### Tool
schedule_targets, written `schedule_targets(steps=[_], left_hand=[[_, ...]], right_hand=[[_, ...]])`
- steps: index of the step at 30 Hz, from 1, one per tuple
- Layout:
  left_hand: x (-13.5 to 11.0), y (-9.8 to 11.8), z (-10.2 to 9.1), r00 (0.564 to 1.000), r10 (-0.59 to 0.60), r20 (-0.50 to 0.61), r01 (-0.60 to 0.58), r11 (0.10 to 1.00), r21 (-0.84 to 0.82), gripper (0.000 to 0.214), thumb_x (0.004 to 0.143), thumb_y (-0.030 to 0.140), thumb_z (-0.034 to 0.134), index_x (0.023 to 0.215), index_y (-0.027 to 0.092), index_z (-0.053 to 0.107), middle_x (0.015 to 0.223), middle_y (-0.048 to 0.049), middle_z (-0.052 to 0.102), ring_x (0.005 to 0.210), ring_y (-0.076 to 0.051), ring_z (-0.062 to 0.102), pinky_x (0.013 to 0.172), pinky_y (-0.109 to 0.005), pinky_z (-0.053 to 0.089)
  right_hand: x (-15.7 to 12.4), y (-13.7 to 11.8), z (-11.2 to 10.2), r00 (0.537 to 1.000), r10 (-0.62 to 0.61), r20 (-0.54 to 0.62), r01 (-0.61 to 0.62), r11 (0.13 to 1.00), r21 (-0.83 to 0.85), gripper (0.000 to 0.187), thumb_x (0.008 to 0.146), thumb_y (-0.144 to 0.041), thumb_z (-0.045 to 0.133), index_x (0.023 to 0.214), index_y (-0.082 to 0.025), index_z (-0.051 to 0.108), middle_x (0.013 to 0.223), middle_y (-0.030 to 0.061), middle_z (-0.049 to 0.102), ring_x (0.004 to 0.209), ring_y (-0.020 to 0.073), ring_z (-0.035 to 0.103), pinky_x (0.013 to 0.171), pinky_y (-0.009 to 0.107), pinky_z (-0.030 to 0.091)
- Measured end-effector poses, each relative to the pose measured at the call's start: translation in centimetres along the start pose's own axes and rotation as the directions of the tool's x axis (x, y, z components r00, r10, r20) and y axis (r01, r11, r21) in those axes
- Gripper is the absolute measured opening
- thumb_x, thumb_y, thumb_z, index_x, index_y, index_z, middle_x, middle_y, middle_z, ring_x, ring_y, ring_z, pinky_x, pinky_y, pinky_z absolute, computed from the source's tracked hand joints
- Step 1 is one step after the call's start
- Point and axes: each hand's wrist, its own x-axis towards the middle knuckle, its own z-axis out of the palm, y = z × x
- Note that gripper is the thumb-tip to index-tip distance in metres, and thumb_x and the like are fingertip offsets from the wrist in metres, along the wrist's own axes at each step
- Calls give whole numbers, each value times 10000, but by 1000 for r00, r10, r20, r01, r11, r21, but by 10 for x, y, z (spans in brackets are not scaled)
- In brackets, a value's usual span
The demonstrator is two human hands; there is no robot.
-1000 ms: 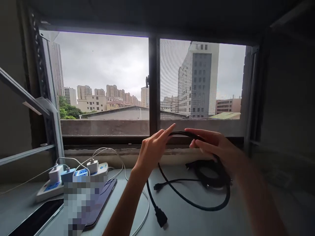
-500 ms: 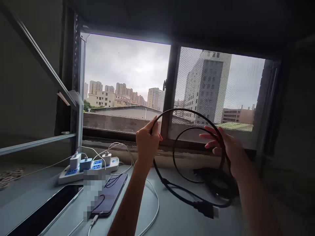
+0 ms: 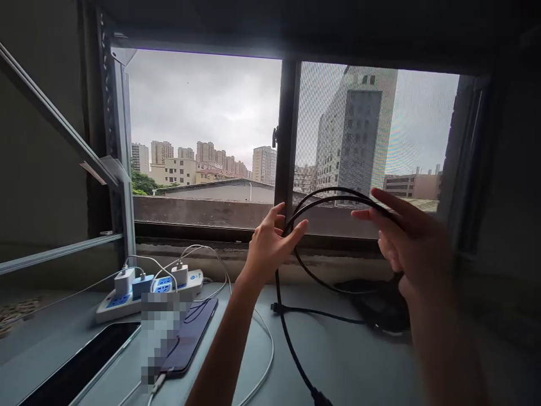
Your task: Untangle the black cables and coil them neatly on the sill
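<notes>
A black cable [image 3: 325, 200] runs in loops between my two hands, above the desk. My left hand [image 3: 270, 242] has the cable passing between its raised thumb and its bent fingers. My right hand [image 3: 416, 248] is round the other side of the loops, two fingers stretched out and the others curled; the cable disappears into its palm. One black plug [image 3: 322, 398] hangs at the bottom edge of the view. Another small plug end [image 3: 276, 308] shows below my left hand. Behind my right hand lies a dark coiled bundle [image 3: 376, 301], partly hidden and hard to make out.
On the left of the desk [image 3: 338, 361] are a white power strip [image 3: 147, 293] with chargers, a dark phone [image 3: 196, 338] on a white charging cable [image 3: 270, 349] and another black-screened device [image 3: 80, 366]. A metal shelf post [image 3: 127, 169] stands before the window [image 3: 203, 113].
My right hand has lifted, and its fingers have come round the cable. My left hand has shifted right and its thumb now points up. The loops sit closer together and the plug hangs lower.
</notes>
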Motion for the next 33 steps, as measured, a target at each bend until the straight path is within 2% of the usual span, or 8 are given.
schedule_targets(steps=[5,9,11,15,18,21,27,33], left_hand=[[-6,-1,25,936,-151,318,282,862,-422,392,797,512,609,926,145,559,756,-88,665,617,-206,644,556,-249,475],[-12,-4,37,824,-252,508,414,880,-234,394,822,486,498,657,130,537,593,-90,616,423,-170,556,454,-233,408],[-14,-9,42,596,-315,739,492,870,-26,501,852,501,379,593,117,571,589,-115,612,453,-182,570,497,-249,426],[-18,-21,56,-75,-196,978,511,834,206,714,866,539,132,706,100,671,734,-144,646,681,-235,637,686,-292,463],[-23,-28,65,-266,-35,963,583,790,189,625,838,532,209,949,134,678,904,-90,648,807,-244,640,757,-303,441],[-28,-29,62,-163,-124,979,638,743,200,484,804,528,341,965,195,655,918,-62,634,708,-237,641,721,-320,443],[-24,-25,36,205,-296,933,610,784,115,501,701,527,632,1130,270,596,1276,-101,512,646,-236,654,575,-312,490],[-20,-8,15,480,-369,796,491,865,105,366,827,468,555,1144,305,641,1358,-54,471,606,-134,640,658,-262,507]], right_hand=[[-5,-12,3,978,-75,-197,112,976,185,275,688,-223,752,962,-244,734,800,9,743,248,-2,281,244,188,156],[-9,-18,6,953,-58,-296,134,961,241,235,695,-177,718,918,-250,739,834,-6,744,258,-22,269,271,181,144],[-10,-19,7,951,-59,-305,134,963,232,246,688,-152,706,911,-249,740,837,0,745,260,-25,269,273,173,154],[-11,-16,11,961,-108,-256,157,971,179,235,674,-149,717,893,-230,745,806,19,747,252,-19,265,250,173,143],[-14,-16,12,972,-116,-204,152,974,171,229,667,-162,738,883,-239,745,781,14,746,251,-16,246,247,175,124],[-18,-23,10,987,-61,-147,89,978,189,238,647,-178,754,874,-250,743,781,12,747,253,-12,242,264,187,118],[-16,-40,-1,995,55,-89,-30,964,264,208,616,-217,722,811,-290,736,824,3,750,234,-14,204,295,234,60],[-7,-33,-8,980,160,-122,-102,917,387,194,692,-158,689,844,-275,717,901,-25,747,271,-23,171,267,191,110]])
